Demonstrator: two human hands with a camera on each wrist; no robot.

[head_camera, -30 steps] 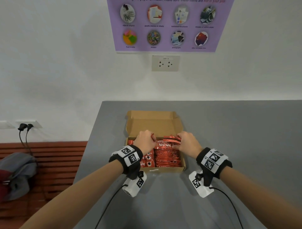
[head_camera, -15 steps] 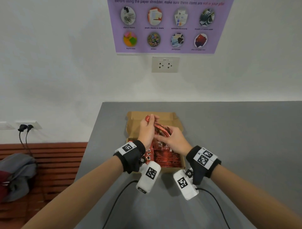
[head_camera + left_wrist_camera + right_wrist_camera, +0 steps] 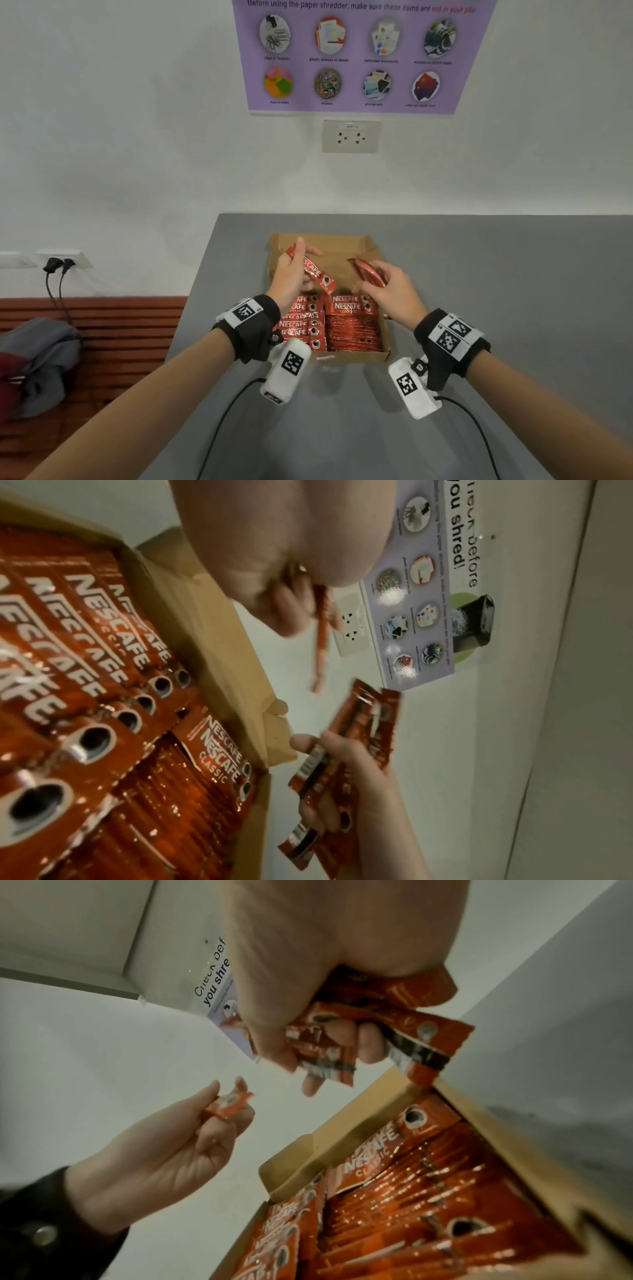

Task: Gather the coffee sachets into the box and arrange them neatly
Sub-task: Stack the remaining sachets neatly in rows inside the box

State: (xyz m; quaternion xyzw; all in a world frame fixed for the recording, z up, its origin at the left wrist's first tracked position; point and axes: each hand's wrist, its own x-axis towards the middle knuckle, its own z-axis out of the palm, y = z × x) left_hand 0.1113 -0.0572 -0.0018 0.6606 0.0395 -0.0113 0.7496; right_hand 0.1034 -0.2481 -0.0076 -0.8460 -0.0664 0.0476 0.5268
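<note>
While your left hand (image 3: 291, 277) is pinching one sachet (image 3: 313, 270) above the box (image 3: 375, 246), your right hand (image 3: 394, 291) is clutching a loose bundle (image 3: 368, 274); slack fingers risk spilling it.

Office: paper-shredder poster (image 3: 363, 54)

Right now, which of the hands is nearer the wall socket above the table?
Cannot tell. The wall socket sits above both; left hand holds a sachet below-left, right hand below-right.
</note>
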